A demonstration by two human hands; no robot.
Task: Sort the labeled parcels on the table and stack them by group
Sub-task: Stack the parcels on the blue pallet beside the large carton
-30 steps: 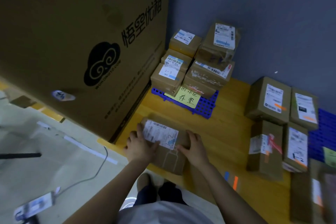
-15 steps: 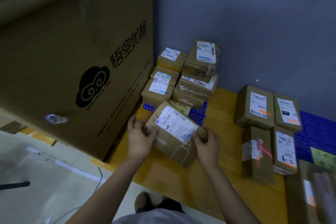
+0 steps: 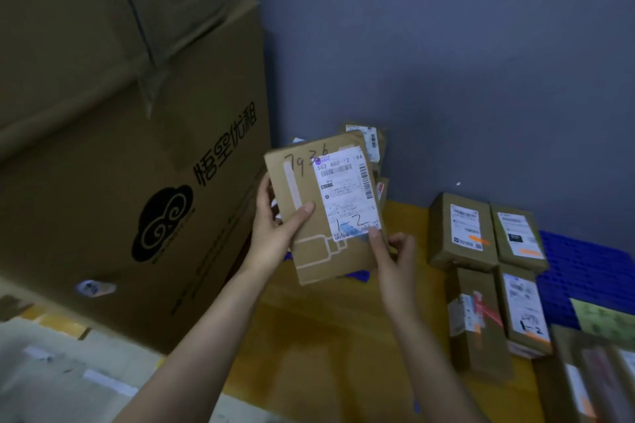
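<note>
While both hands are holding the brown parcel [image 3: 319,216] up above the yellow bench [image 3: 343,326], its face is showing handwritten "7936" beside a white shipping label [image 3: 347,192] printed "502 602-12 194" and hand-marked "1-2". The left hand [image 3: 275,230] is closing its grip on the left edge, thumb pressing on the front. The right hand [image 3: 395,257] is pinching the lower right corner. At left, a large carton [image 3: 165,154] is displaying a black cloud logo and "悟空优租". On the bench at right, another parcel [image 3: 524,309] is also bearing "1-2". Half a second ago the held parcel was lying low and tilted over the bench. Now it is standing upright, hiding most of the rear stack [image 3: 372,144].
</note>
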